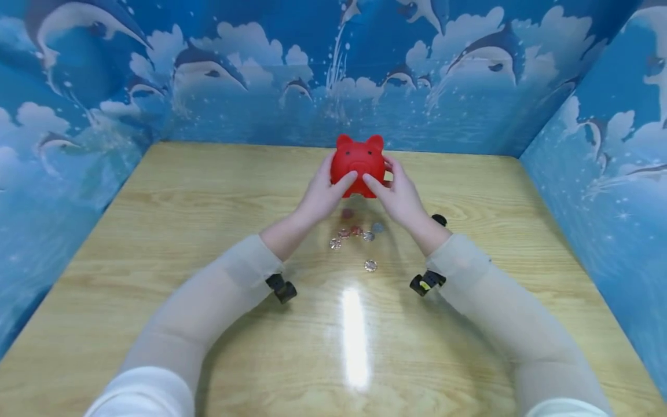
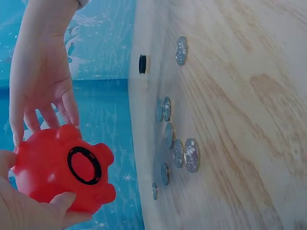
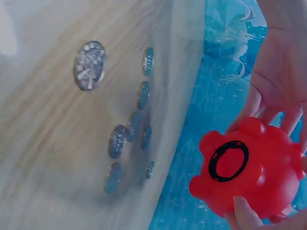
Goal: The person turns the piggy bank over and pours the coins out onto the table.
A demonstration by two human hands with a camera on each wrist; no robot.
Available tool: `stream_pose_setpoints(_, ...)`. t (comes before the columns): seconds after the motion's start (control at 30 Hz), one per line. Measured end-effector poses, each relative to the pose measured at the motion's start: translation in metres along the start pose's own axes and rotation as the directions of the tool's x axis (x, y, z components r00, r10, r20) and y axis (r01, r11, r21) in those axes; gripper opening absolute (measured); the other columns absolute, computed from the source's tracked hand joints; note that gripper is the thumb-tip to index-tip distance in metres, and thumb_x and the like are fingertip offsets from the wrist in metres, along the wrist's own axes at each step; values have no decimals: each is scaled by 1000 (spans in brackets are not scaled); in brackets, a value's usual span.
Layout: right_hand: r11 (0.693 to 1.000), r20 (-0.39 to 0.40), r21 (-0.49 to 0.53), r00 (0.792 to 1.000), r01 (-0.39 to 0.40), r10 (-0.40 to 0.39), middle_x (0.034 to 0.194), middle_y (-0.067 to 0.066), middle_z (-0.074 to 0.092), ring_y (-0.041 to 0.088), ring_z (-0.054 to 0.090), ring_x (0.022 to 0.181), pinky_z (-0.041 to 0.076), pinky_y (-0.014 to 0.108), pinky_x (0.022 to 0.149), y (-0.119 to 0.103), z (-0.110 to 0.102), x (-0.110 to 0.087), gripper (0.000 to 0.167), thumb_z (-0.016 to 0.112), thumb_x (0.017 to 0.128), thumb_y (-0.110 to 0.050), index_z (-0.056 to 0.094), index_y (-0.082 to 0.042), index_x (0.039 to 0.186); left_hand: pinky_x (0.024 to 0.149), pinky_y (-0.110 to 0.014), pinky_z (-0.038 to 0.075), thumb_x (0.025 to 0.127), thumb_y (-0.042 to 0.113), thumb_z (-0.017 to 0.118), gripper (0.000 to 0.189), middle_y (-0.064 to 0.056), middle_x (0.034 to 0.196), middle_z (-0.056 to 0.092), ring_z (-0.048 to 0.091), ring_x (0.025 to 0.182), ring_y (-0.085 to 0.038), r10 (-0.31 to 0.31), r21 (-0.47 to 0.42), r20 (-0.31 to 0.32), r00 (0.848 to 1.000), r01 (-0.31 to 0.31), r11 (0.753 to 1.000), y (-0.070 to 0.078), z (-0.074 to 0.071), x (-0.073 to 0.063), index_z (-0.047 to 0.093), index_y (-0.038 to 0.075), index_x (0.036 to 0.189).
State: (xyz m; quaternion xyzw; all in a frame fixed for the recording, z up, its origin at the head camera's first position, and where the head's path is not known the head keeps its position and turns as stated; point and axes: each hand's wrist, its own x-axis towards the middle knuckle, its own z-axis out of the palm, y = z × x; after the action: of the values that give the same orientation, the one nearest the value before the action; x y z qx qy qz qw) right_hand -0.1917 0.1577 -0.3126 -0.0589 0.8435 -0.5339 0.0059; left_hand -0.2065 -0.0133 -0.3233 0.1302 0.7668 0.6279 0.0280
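A red piggy bank (image 1: 358, 157) is held between both hands above the far part of the table. My left hand (image 1: 322, 194) grips its left side, thumb across the front. On the other side, my right hand (image 1: 400, 196) grips it the same way, the two thumbs nearly meeting under the snout. Its underside shows in both wrist views, where a black ring (image 2: 71, 165) surrounds a round hole between the stubby feet. Below it, several coins lie scattered on the table, one silvery coin (image 1: 370, 265) nearer to me and another coin (image 3: 115, 141) among the cluster.
A small round black cap (image 1: 439, 220) lies on the wooden table (image 1: 172, 214), beside my right wrist. Blue dolphin-print walls (image 1: 250, 116) border the table at the back and both sides. Wrist cameras (image 1: 281, 288) are strapped under both forearms.
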Motion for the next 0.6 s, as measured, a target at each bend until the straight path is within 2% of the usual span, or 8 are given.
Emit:
stream_pose_setpoints(0.1, 968, -130, 59, 963, 245, -236, 146, 5, 31, 25, 42, 123, 48, 40, 91, -5, 1, -6, 72, 61, 88, -39, 26, -10, 145, 89, -32, 49, 90, 25, 61, 72, -5, 144, 35, 43, 122, -18, 245, -31, -60, 968, -247, 969, 3, -2, -3, 21, 11, 147)
stream_pose_setpoints(0.13, 925, -186, 55, 914, 377, -362, 146, 6, 30, 25, 40, 125, 47, 40, 91, -7, 2, -8, 72, 63, 87, -40, 29, -8, 142, 89, -34, 49, 88, 21, 63, 73, -8, 145, 31, 41, 125, -20, 380, -22, -85, 921, -383, 924, 5, -3, -5, 21, 6, 146)
stream_pose_setpoints(0.2, 793, -273, 7, 764, 609, -585, 146, 10, 28, 26, 35, 128, 46, 42, 92, -12, 2, -12, 74, 66, 85, -39, 31, -1, 138, 90, -38, 48, 83, 12, 67, 75, -16, 147, 25, 36, 128, -25, 632, 30, -121, 766, -633, 773, 9, -4, -6, 23, -2, 142)
stream_pose_setpoints(0.27, 711, -296, -41, 671, 702, -680, 147, 12, 27, 26, 31, 131, 45, 42, 94, -19, 2, -15, 76, 68, 84, -34, 27, 3, 138, 91, -39, 47, 79, 7, 68, 77, -20, 148, 21, 32, 131, -27, 752, 105, -126, 646, -746, 658, 12, -6, -6, 22, -6, 140)
stream_pose_setpoints(0.3, 724, -290, -43, 684, 689, -669, 146, 11, 27, 25, 31, 130, 45, 41, 94, -23, 2, -17, 77, 68, 85, -32, 26, 2, 139, 91, -39, 48, 79, 7, 68, 77, -20, 148, 20, 31, 131, -27, 752, 115, -125, 647, -744, 659, 13, -6, -5, 23, -6, 140)
stream_pose_setpoints(0.33, 763, -276, -34, 728, 646, -628, 146, 11, 28, 24, 32, 130, 45, 40, 94, -27, 1, -19, 75, 67, 86, -29, 25, 0, 142, 90, -38, 48, 80, 8, 69, 76, -17, 149, 20, 31, 131, -24, 717, 111, -116, 687, -709, 697, 13, -5, -4, 24, -2, 141)
stream_pose_setpoints(0.47, 941, -169, 73, 934, 330, -315, 145, 4, 30, 21, 38, 125, 46, 36, 93, -26, 2, -22, 76, 64, 88, -18, 18, -9, 148, 88, -32, 49, 86, 19, 66, 75, -2, 149, 26, 34, 129, -13, 406, 91, -70, 911, -399, 912, 5, -3, -4, 23, 14, 147)
stream_pose_setpoints(0.6, 978, -98, 78, 978, 194, -186, 147, 4, 29, 27, 40, 124, 48, 39, 90, -6, 5, -9, 75, 62, 90, -26, 18, -12, 149, 86, -33, 50, 88, 26, 64, 73, -1, 144, 31, 39, 125, -16, 240, 81, -51, 970, -235, 969, -4, -2, -3, 22, 15, 147)
